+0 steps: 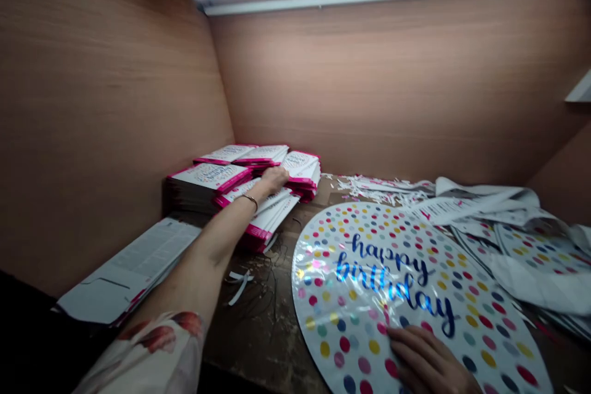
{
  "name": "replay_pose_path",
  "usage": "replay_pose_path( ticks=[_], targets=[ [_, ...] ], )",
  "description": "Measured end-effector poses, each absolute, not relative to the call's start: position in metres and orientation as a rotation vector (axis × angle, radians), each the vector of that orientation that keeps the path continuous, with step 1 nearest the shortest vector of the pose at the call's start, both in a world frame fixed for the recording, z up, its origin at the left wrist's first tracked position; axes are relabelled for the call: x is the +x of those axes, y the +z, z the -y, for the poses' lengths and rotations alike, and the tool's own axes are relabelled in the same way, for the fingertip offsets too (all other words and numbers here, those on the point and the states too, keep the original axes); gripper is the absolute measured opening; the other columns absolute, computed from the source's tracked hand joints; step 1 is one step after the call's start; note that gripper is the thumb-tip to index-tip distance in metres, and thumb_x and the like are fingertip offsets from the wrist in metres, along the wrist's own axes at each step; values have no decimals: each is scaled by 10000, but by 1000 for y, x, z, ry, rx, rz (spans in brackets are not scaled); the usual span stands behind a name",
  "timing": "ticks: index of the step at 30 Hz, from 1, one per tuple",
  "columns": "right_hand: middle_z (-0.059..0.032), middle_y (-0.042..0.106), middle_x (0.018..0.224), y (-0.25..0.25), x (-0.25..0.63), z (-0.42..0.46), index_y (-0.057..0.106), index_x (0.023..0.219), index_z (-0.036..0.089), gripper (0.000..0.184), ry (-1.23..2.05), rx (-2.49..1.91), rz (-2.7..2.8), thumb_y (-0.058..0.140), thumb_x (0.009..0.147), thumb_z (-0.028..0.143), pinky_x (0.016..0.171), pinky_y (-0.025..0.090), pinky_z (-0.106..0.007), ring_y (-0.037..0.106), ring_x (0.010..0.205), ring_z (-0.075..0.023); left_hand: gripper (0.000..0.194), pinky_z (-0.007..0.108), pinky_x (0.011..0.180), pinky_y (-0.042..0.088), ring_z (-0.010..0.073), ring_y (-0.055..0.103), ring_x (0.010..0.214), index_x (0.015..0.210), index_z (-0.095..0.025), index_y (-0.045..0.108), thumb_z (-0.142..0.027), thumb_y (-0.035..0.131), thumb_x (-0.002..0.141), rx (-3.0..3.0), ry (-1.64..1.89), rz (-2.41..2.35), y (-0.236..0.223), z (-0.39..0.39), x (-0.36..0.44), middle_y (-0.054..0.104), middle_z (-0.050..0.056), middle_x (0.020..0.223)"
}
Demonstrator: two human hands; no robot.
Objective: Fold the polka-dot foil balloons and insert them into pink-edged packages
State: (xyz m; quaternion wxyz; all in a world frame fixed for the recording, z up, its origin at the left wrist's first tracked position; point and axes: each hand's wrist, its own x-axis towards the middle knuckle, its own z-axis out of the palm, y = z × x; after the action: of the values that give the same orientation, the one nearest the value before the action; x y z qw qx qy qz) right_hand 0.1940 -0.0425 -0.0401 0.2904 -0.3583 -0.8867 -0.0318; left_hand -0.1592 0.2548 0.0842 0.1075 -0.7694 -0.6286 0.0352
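Five stacks of pink-edged packs sit at the centre left of the frame. The left hand lies on the nearest stack, its fingers partly hidden, so whether it grips cannot be told. At the bottom right, the right hand is cut off by the frame's edge. It lies open and flat, holding nothing, on a polka-dot "happy birthday" foil balloon, also cut off. More foil sheets heap up beyond it.
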Motion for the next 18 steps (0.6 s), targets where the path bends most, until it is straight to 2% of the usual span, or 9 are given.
replay_pose_path(
  ticks=[1, 3, 5, 7, 8, 10, 12, 14, 18],
  targets=[
    [-45, 661, 1104, -33, 194, 47, 631, 1117, 234, 296, -58, -1015, 2372, 583, 829, 276, 839, 535, -296, 631, 989, -228, 265, 416, 843, 472, 219, 570, 977, 1071, -94, 563, -273, 552, 876, -2269, 122, 1863, 92, -252, -155, 578, 110, 1076],
    [-73, 610, 1193, -21, 198, 58, 604, 1159, 209, 327, 39, -1174, 2367, 553, 844, 280, 885, 514, -339, 571, 1090, -243, 266, 490, 859, 420, 324, 538, 1034, 1028, 0, 569, -191, 560, 844, -2254, 122, 1879, 106, -242, -144, 572, 218, 1057],
    [-83, 564, 1252, -15, 204, 69, 567, 1207, 214, 362, 131, -1260, 2348, 535, 857, 305, 905, 501, -367, 516, 1155, -246, 331, 526, 891, 364, 390, 465, 1122, 1079, 40, 533, -198, 521, 850, -2244, 79, 1861, 112, -221, -127, 521, 287, 1124],
    [-91, 527, 1291, -15, 209, 79, 526, 1250, 218, 399, 184, -1301, 2322, 525, 864, 318, 925, 482, -401, 467, 1199, -255, 377, 467, 940, 349, 347, 436, 1175, 1143, -28, 518, -295, 479, 881, -2399, 22, 1728, 102, -181, -105, 504, 237, 1204],
    [-96, 510, 1306, -16, 210, 83, 509, 1266, 218, 417, 199, -1311, 2310, 525, 864, 325, 935, 470, -419, 446, 1215, -262, 372, 426, 961, 348, 307, 445, 1182, 1146, -78, 534, -340, 469, 889, -2597, -30, 1560, 92, -154, -93, 518, 189, 1223],
    [-99, 474, 1339, -19, 207, 90, 486, 1288, 219, 447, 247, -1310, 2297, 533, 859, 331, 962, 444, -435, 408, 1241, -269, 448, 413, 1043, 275, 275, 352, 1284, 1226, -143, 503, -424, 492, 877, -3006, -91, 1111, 63, -97, -70, 427, 141, 1362],
    [-92, 457, 1352, -21, 200, 93, 481, 1296, 233, 476, 300, -1306, 2288, 565, 839, 339, 977, 426, -440, 389, 1250, -274, 605, 474, 1091, 166, 303, 233, 1348, 1315, -151, 428, -519, 515, 842, -3255, -62, 779, 32, -46, -53, 316, 149, 1438],
    [-79, 476, 1331, -21, 191, 95, 515, 1267, 263, 477, 341, -1341, 2259, 611, 807, 347, 976, 417, -457, 405, 1227, -283, 725, 493, 1104, 109, 308, 167, 1369, 1379, -120, 334, -559, 508, 828, -3387, -24, 711, 10, -14, -43, 255, 174, 1457],
    [-55, 574, 1175, -20, 179, 92, 647, 1089, 303, 302, 488, -1386, 2143, 647, 787, 324, 910, 456, -413, 501, 1095, -252, 822, 484, 1115, 36, 298, 109, 1382, 1404, -75, 267, -598, 495, 812, -3489, -6, 778, -2, -2, -41, 215, 189, 1466]
  ],
)
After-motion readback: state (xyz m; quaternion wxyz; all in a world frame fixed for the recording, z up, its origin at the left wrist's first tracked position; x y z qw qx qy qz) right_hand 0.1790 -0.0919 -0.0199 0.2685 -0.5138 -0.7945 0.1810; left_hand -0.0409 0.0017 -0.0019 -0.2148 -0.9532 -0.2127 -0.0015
